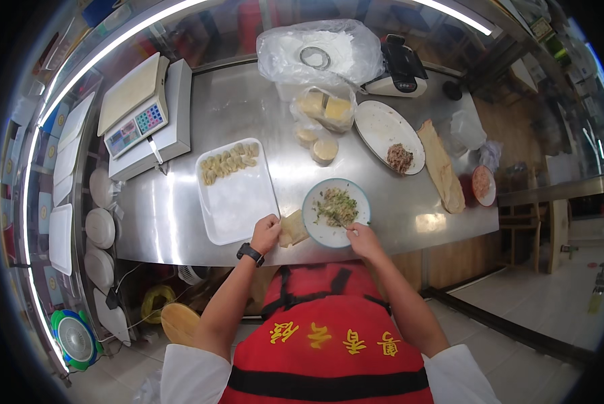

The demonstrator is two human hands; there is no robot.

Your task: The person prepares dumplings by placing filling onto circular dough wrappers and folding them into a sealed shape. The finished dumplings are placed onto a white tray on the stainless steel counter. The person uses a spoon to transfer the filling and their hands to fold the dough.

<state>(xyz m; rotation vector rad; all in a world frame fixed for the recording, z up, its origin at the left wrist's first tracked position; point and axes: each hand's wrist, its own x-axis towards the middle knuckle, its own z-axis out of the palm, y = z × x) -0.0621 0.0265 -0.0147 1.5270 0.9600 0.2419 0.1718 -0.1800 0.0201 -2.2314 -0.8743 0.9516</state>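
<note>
My left hand (pixel 266 233) is at the left edge of a stack of thin dough wrappers (pixel 292 230), its fingers curled; whether they pinch a wrapper is hard to see. My right hand (pixel 363 239) grips a thin utensil (pixel 340 222) whose tip rests in a chopped filling with green herbs (pixel 336 206). That filling lies in a round white bowl with a blue rim (pixel 312 234), close to the table's front edge. To the left, a white tray (pixel 238 212) carries rows of small folded dumplings (pixel 228 162) along its far end.
Behind the bowl are round wrapper stacks (pixel 324 150) and bagged yellow wrappers (pixel 338 112). An oval plate (pixel 377 126) holds minced meat (pixel 399 158). A bag of flour (pixel 342 50) with a strainer stands at the back. A scale (pixel 135 111) occupies the left; a red bowl (pixel 483 186) sits far right.
</note>
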